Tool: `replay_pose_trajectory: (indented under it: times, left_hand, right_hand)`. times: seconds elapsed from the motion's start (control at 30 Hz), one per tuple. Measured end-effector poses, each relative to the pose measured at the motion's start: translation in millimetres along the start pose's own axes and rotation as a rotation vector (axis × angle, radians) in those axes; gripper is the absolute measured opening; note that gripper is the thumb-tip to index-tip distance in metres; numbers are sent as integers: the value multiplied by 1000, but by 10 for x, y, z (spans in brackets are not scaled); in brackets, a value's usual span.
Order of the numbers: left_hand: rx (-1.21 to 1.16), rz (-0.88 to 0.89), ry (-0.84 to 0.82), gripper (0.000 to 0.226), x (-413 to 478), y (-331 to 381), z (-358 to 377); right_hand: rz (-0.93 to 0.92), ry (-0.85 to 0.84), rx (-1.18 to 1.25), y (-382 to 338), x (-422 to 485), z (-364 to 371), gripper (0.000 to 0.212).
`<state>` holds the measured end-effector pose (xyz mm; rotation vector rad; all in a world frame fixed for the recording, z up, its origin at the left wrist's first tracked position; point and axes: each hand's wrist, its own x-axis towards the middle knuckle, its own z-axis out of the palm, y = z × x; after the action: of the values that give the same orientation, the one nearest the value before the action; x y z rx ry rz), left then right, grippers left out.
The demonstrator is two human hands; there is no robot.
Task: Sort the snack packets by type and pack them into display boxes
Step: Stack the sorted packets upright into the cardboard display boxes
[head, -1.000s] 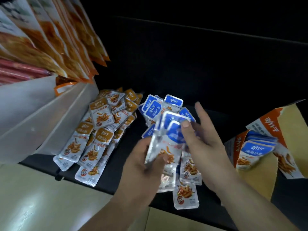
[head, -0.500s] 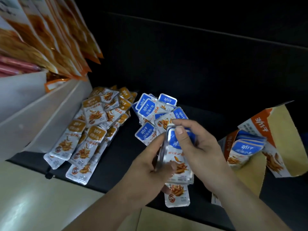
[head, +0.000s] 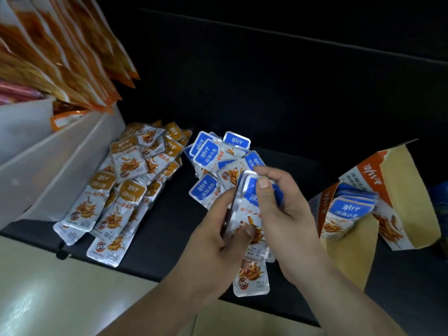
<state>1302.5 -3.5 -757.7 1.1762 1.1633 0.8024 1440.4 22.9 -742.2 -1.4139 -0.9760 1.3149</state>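
A small stack of silver foil snack packets with blue tops (head: pixel 246 212) is held upright in both hands, just above the black tabletop (head: pixel 164 238). The blue labels read 劲仔 and 深海小鱼, upside down from here. The left hand (head: pixel 213 241) curls round the stack's lower left edge, thumb on its front. The right hand (head: pixel 286 214) pinches the top, thumb over the blue label. Just behind lies a loose pile of the same blue-topped packets (head: pixel 213 154). To its left, a heap of brown-topped packets (head: pixel 126 185) rests against a white plastic bin (head: pixel 48 170). One silver packet (head: pixel 251 280) lies below the hands. At the right an open orange-and-tan cardboard display box (head: pixel 407 180) holds a row of blue packets (head: pixel 350 209). Big orange bags (head: pixel 60 44) stand at the upper left.
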Motion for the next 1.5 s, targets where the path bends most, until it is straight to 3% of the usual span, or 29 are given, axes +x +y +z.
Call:
replay_pose_trajectory:
  times: [0.23, 0.47, 0.63, 0.73, 0.9, 1.03, 1.2, 1.33, 1.5]
  left_hand:
    - [-1, 39, -33, 54, 76, 132, 42]
    - [24, 60, -136, 39, 154, 309, 401]
    - [80, 99, -155, 41, 266, 433, 811]
    - [275, 157, -161, 56, 358, 378, 1017]
    - [553, 165, 8, 86, 402, 129, 1208]
    - [563, 77, -1, 73, 422, -111, 1245]
    - [489, 56, 8, 57, 439, -252, 1211]
    - [498, 61, 16, 61, 446, -318, 1181]
    - [493, 69, 17, 65, 472, -372, 1130]
  right_hand:
    - [-24, -260, -302, -278, 41, -372, 47]
    - [-69, -340, -430, -547, -130, -1091, 67]
    - [-117, -229, -487, -714, -249, -1537, 69]
    - [-123, -158, -469, -678, -311, -1749, 68]
    - [-155, -25, -444, -461, -368, -1910, 61]
    - [-139, -14, -483, -167, -337, -1889, 61]
    - [-316, 64, -744, 203, -267, -1782, 63]
    - [-436, 175, -1070, 426, -164, -1790, 74]
    - [-512, 298, -1246, 528, -166, -1741, 88]
